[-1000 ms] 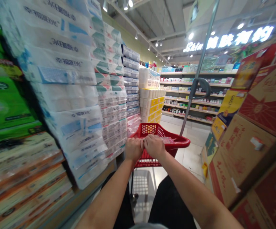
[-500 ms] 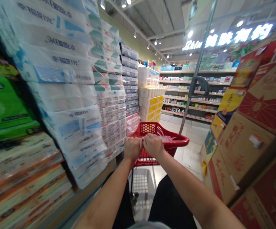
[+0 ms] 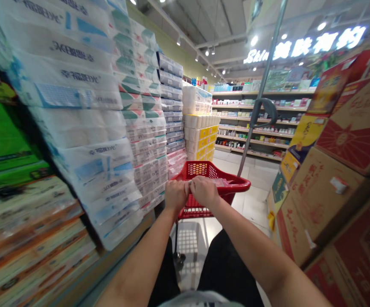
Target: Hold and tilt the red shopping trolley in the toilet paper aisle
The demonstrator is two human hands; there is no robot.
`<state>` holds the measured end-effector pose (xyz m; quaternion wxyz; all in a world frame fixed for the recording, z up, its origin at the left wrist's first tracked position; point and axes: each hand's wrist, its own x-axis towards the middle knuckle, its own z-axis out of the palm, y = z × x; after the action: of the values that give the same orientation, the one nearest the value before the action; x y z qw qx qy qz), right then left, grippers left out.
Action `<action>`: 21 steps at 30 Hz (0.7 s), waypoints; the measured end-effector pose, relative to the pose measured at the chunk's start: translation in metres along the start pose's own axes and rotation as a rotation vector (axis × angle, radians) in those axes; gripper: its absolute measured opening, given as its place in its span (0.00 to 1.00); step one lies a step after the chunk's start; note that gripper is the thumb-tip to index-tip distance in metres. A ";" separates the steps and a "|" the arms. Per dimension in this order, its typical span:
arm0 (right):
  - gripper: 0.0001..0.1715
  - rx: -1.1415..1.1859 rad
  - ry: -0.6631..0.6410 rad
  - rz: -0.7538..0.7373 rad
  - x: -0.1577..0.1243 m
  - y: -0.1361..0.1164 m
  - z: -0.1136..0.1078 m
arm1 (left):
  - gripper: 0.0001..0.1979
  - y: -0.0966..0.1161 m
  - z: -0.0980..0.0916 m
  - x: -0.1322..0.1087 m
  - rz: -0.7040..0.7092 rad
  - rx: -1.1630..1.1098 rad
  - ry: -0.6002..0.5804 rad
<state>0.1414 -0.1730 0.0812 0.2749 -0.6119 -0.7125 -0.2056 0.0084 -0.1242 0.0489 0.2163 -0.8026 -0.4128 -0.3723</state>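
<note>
A red plastic shopping cart (image 3: 240,185) stands straight ahead of my body in the head view. My left hand (image 3: 176,194) is closed around its near handle bar. Right beside it, almost touching, my right hand (image 3: 205,191) grips the same bar. The bar itself is mostly hidden under my fingers. Inside the basket, a pinkish item in clear wrapping (image 3: 220,182) shows behind my right hand. A grey metal pole (image 3: 258,100) with a dark hooked grip (image 3: 269,111) rises at the cart's right side.
Tall stacks of wrapped paper packs (image 3: 101,166) line the left, with green packs (image 3: 2,140) nearer. Cardboard cartons (image 3: 324,187) are piled on the right. Between them a pale tiled floor (image 3: 252,209) leads to stocked shelves (image 3: 261,121) under a lit sign (image 3: 306,44).
The stacks, cartons and pole sit slightly farther left in view, and the cart appears slightly higher. Both hands keep the same grip on the handle.
</note>
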 end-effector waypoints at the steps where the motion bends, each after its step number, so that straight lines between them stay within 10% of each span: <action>1: 0.18 0.007 -0.041 0.030 0.004 0.000 -0.001 | 0.17 0.000 0.000 0.000 -0.003 -0.005 0.000; 21: 0.15 -0.008 0.110 0.004 -0.009 0.000 0.002 | 0.16 0.001 -0.004 -0.001 0.000 -0.010 -0.001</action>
<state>0.1420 -0.1784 0.0741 0.3115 -0.6022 -0.6943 -0.2415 0.0068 -0.1281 0.0505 0.2120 -0.8040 -0.4110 -0.3738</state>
